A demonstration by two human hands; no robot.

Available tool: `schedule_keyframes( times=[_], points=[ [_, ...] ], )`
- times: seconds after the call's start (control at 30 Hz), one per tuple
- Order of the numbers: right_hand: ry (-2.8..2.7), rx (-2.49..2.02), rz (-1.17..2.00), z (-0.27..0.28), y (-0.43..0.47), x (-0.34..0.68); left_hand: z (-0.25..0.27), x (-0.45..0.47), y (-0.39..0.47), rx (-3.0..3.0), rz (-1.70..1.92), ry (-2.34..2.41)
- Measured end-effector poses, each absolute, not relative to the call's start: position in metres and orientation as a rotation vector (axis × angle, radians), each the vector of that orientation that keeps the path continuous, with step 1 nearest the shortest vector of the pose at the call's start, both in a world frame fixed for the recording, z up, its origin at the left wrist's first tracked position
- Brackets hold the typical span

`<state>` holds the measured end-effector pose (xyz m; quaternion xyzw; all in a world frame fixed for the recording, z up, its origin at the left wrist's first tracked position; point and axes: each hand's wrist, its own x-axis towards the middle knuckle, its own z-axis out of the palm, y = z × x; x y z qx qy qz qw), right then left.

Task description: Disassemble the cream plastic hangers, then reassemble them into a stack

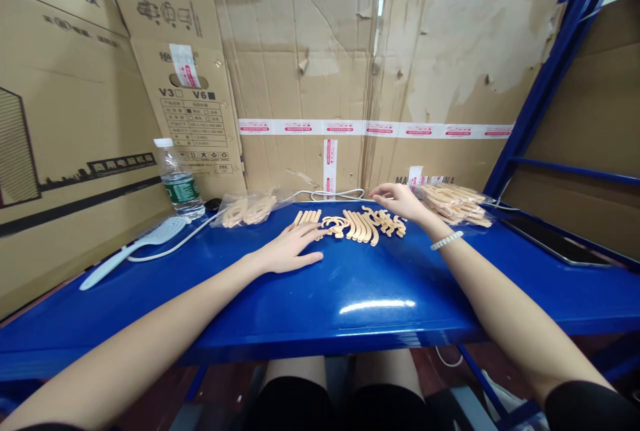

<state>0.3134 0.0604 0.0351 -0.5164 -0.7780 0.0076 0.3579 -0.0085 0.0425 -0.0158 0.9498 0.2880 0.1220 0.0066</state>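
Light wooden pieces lie grouped on the blue tabletop (380, 277). Straight sticks (308, 217) are at the left, small curved pieces (334, 224) beside them, then a row of longer curved strips (361, 227) and a cluster of wavy pieces (389, 222) at the right. My left hand (290, 247) rests palm down in front of the sticks, fingers spread, fingertips at the small curved pieces. Just behind the wavy pieces is my right hand (400, 201), fingers loosely bent and apart, with nothing visible in them.
At the right are a plastic bag of wooden pieces (455, 203) and a dark tablet (555, 241). To the left stand a water bottle (180, 184), a hairbrush (135, 247), a white cable (175, 247) and another bag (250, 207). Cardboard sheets (300, 71) wall the back.
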Motion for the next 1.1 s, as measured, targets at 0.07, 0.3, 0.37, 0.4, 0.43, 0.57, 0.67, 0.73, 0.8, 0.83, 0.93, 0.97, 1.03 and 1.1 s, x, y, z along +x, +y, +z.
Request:
schedule_keyframes(
  times=[0.07,0.3,0.37,0.4,0.43,0.57,0.67,0.73,0.8,0.83,0.93,0.97,1.03,1.1],
  points=[
    [-2.016,-1.330,0.014,0.0357,0.0599,0.3130,-0.0156,-0.0085,0.0421,2.970,0.380,0.902],
    [-2.057,-1.312,-0.004,0.0344,0.0600,0.3129,-0.0147,-0.0082,0.0421,2.972,0.384,0.896],
    [-2.067,-1.313,-0.020,0.0333,0.0607,0.3135,-0.0147,-0.0082,0.0421,2.973,0.395,0.890],
    [-2.071,-1.315,-0.029,0.0327,0.0611,0.3140,-0.0148,-0.0082,0.0421,2.973,0.402,0.887],
    [-2.074,-1.318,-0.037,0.0322,0.0614,0.3146,-0.0149,-0.0082,0.0420,2.974,0.408,0.887],
    [-2.082,-1.336,-0.062,0.0316,0.0623,0.3171,-0.0147,-0.0085,0.0414,2.976,0.407,0.894],
    [-2.088,-1.344,-0.070,0.0323,0.0619,0.3180,-0.0140,-0.0085,0.0405,2.976,0.396,0.904],
    [-2.092,-1.345,-0.073,0.0327,0.0615,0.3180,-0.0135,-0.0083,0.0399,2.976,0.390,0.910],
    [-2.097,-1.345,-0.075,0.0326,0.0613,0.3177,-0.0131,-0.0081,0.0395,2.975,0.389,0.912],
    [-2.099,-1.346,-0.077,0.0323,0.0613,0.3175,-0.0130,-0.0081,0.0393,2.975,0.389,0.911],
    [-2.111,-1.347,-0.077,0.0312,0.0618,0.3165,-0.0130,-0.0080,0.0394,2.973,0.394,0.905],
    [-2.117,-1.346,-0.077,0.0308,0.0620,0.3160,-0.0132,-0.0081,0.0397,2.973,0.396,0.904],
    [-2.128,-1.344,-0.077,0.0301,0.0623,0.3150,-0.0136,-0.0082,0.0402,2.973,0.401,0.903],
    [-2.135,-1.343,-0.080,0.0298,0.0623,0.3140,-0.0143,-0.0085,0.0408,2.974,0.406,0.902]
  ],
)
